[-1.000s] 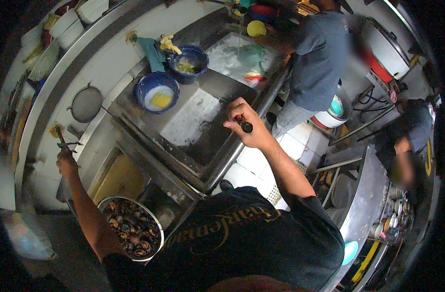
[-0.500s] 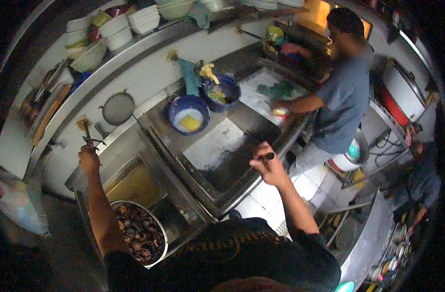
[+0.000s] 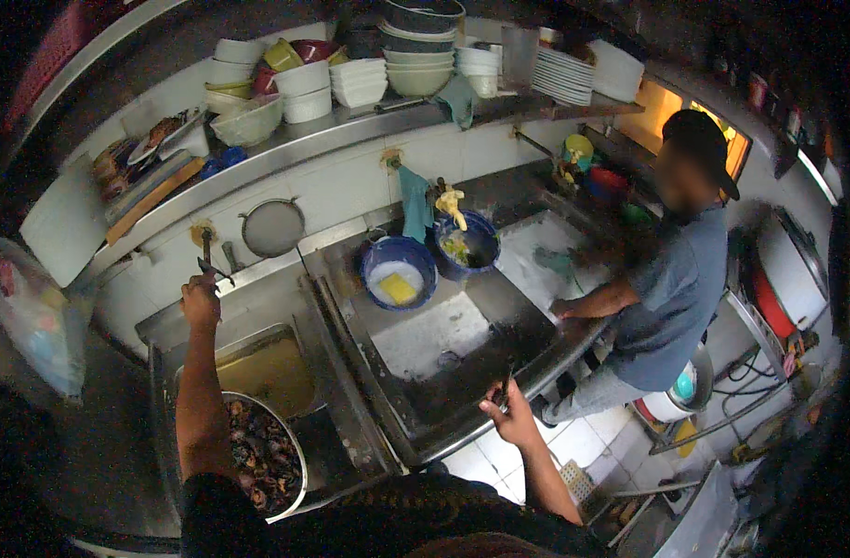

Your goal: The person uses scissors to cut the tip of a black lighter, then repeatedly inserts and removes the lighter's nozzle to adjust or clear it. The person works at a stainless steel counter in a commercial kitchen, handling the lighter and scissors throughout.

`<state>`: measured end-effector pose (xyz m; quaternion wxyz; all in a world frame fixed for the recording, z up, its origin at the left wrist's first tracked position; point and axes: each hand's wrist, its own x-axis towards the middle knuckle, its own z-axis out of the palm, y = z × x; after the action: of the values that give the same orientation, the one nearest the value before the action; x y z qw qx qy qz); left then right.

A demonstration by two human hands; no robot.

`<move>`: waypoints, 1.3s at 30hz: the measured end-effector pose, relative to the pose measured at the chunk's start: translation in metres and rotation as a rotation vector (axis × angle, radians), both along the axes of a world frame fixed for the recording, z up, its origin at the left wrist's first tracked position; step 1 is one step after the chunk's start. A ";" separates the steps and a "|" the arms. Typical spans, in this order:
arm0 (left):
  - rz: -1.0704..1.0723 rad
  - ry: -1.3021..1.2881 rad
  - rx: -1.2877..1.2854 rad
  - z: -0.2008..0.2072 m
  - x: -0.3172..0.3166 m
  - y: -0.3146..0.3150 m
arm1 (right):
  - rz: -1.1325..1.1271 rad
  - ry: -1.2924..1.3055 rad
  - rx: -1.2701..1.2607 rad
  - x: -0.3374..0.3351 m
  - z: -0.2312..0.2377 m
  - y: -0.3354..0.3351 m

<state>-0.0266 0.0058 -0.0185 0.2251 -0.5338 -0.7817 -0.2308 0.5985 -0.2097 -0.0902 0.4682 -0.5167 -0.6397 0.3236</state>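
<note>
My left hand [image 3: 200,299] is raised to the wall tap [image 3: 207,249] above the left sink, its fingers closed around the tap's lower end. My right hand [image 3: 513,416] is closed on a slim dark-handled tool [image 3: 505,391], held over the front edge of the middle sink; its exact kind is unclear. Below my left forearm, a white round tub [image 3: 301,462] holds dark brown, charred-looking pieces [image 3: 256,446]. Shallow brownish water [image 3: 267,374] stands in the left sink basin beyond the tub.
Two blue basins [image 3: 430,279], one with a yellow sponge [image 3: 398,288], stand by the middle sink. A co-worker [image 3: 678,279] leans over the foamy right sink [image 3: 547,265]. A shelf [image 3: 336,130] above carries stacked bowls and plates [image 3: 564,76]. A sieve [image 3: 273,229] hangs on the wall.
The view has tilted up, showing more shelf. My right hand has turned, so the tool now points up. The left hand stays at the tap. The co-worker's hand has shifted within the right sink.
</note>
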 end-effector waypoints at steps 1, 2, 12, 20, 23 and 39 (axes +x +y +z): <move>-0.007 -0.032 -0.006 0.001 0.003 0.001 | 0.001 -0.044 -0.015 0.004 -0.013 0.001; -0.013 -0.059 -0.014 0.003 0.007 -0.001 | 0.016 -0.012 -0.052 0.002 -0.007 -0.001; 0.003 -0.004 -0.062 0.017 0.013 -0.013 | 0.003 0.120 -0.027 -0.005 -0.026 -0.001; 0.083 0.004 -0.062 0.021 0.037 -0.012 | 0.048 0.187 -0.217 0.002 -0.052 -0.008; 0.066 -0.061 -0.076 0.029 0.042 -0.018 | 0.105 0.127 -0.166 -0.014 -0.031 -0.008; 0.073 -0.074 -0.098 0.029 0.042 -0.020 | 0.172 -0.023 -0.164 -0.021 -0.026 -0.012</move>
<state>0.0156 -0.0141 0.0100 0.1778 -0.5066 -0.8187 -0.2036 0.5774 -0.2217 -0.1165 0.3876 -0.5000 -0.6584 0.4078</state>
